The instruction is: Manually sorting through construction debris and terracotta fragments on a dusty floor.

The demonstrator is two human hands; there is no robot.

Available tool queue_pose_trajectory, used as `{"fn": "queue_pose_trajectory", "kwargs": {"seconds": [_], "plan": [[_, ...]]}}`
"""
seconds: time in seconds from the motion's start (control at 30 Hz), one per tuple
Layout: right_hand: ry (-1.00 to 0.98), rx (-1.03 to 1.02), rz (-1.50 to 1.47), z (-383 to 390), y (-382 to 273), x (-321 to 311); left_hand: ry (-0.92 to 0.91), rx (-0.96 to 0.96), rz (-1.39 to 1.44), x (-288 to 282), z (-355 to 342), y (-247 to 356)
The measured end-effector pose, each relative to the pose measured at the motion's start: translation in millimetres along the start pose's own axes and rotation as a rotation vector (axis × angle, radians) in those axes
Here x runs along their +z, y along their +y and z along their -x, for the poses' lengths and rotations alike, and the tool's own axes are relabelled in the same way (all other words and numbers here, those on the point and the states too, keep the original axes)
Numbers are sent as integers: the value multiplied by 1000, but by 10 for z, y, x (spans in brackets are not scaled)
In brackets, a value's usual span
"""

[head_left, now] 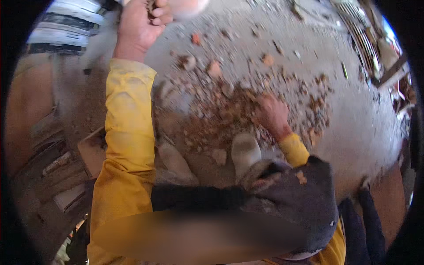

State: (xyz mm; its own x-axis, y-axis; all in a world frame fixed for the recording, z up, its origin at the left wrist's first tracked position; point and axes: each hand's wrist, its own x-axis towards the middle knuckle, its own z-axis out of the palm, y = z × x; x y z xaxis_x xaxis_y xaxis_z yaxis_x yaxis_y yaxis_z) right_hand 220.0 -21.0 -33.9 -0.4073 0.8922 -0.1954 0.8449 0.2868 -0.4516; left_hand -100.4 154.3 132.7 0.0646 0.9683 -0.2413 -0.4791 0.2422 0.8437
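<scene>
My left hand is raised at the top left, its fingers curled around a small dark brown lump that I cannot make out. Beside it, cut off by the upper edge, is a pale pinkish rounded thing. My right hand reaches down into a pile of rubble made of stones, broken brick bits and brown debris. That hand is blurred and its fingertips are lost among the debris, so its grip cannot be made out. Both arms wear yellow sleeves.
My pale, dusty shoes stand at the near edge of the rubble. Boards and boxes lie at the left, below stacked pale and dark slabs. At the right are another person's dark-trousered legs and ribbed sheets.
</scene>
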Motion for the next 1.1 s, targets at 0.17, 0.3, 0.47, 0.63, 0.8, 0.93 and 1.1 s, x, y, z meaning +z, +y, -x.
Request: {"fn": "queue_pose_trajectory", "kwargs": {"seconds": [0.17,0.3,0.47,0.63,0.8,0.93,1.1], "plan": [[1,58,-116,65,91,46,215,-67,-453,-361,-702,648],[66,74,-324,118,217,-52,238,-227,-716,-494,-1133,718],[0,455,-861,28,226,-536,101,786,-1375,-1135,-1093,397],[48,368,-1334,58,230,-830,-221,-133,-386,371,480,-1245],[-26,249,-1821,115,285,-691,-199,-606,491,802,1033,-2392],[36,181,-2257,251,404,-529,-93,-680,548,849,1119,-2464],[141,247,-1918,328,389,-578,-153,-749,748,935,1185,-2707]]}}
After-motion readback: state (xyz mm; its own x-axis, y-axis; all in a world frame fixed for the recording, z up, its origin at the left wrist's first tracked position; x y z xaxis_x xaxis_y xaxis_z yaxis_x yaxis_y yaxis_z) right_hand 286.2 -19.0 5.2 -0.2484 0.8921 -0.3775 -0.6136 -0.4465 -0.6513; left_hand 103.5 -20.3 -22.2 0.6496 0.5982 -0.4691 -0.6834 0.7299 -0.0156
